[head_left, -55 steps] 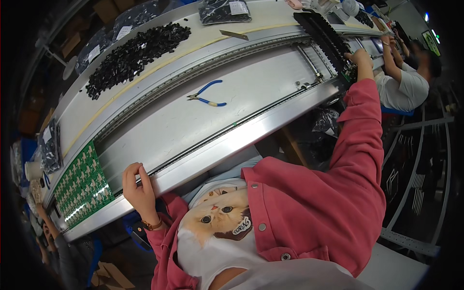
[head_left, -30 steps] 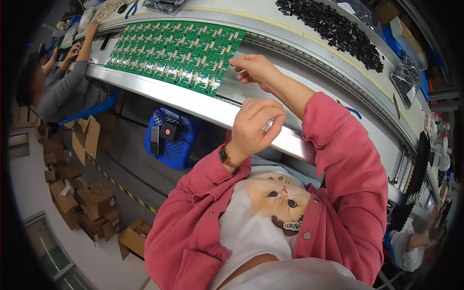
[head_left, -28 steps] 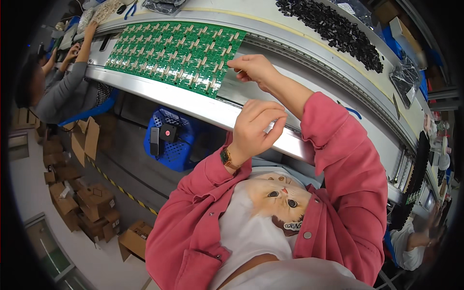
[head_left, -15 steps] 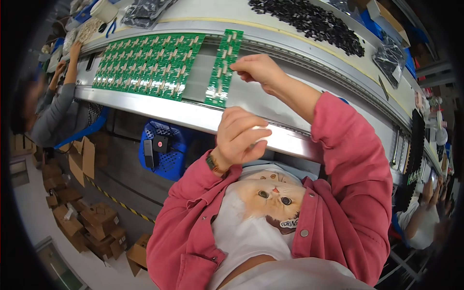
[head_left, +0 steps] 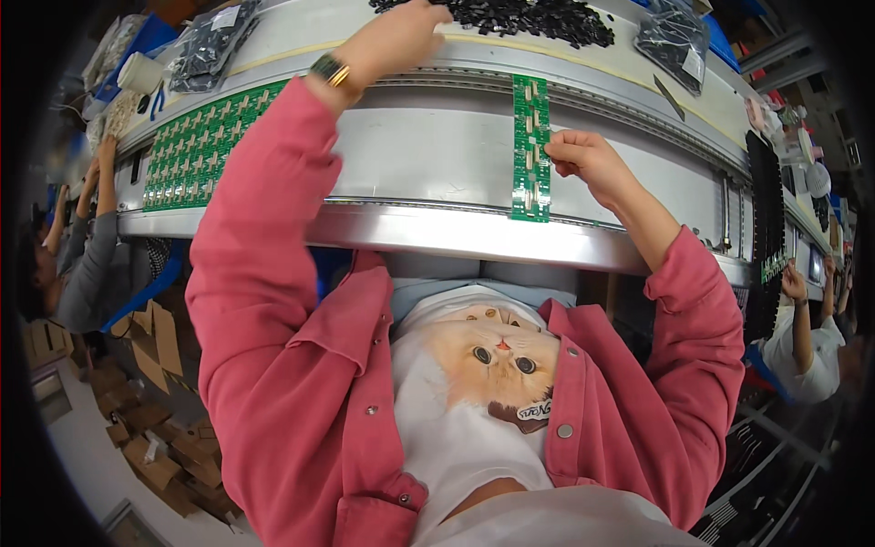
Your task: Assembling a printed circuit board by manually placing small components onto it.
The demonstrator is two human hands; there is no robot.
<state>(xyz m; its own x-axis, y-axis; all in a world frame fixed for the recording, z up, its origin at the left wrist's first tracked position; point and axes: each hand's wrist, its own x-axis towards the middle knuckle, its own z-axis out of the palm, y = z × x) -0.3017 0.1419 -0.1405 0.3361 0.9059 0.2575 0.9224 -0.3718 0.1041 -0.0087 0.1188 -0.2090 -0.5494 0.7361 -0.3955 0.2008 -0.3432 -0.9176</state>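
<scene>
A narrow strip of green circuit board with a row of pale connectors lies across the metal rails of the bench. At its right edge my right hand has thumb and fingers closed in a pinch on the board. My left hand, wearing a watch, reaches past the far rail to the left part of a pile of small black parts. Its fingertips are blurred and partly turned away, so what they hold does not show. More green boards sit side by side on the rails at left, partly hidden by my left sleeve.
Along the far shelf are dark plastic bags, a white cup, blue-handled pliers and tweezers. Co-workers sit at both ends of the line. Cardboard boxes cover the floor at lower left.
The board strip has shifted right, away from the other boards, with my right hand at its edge. My left hand has gone from the near rail up to the black pile.
</scene>
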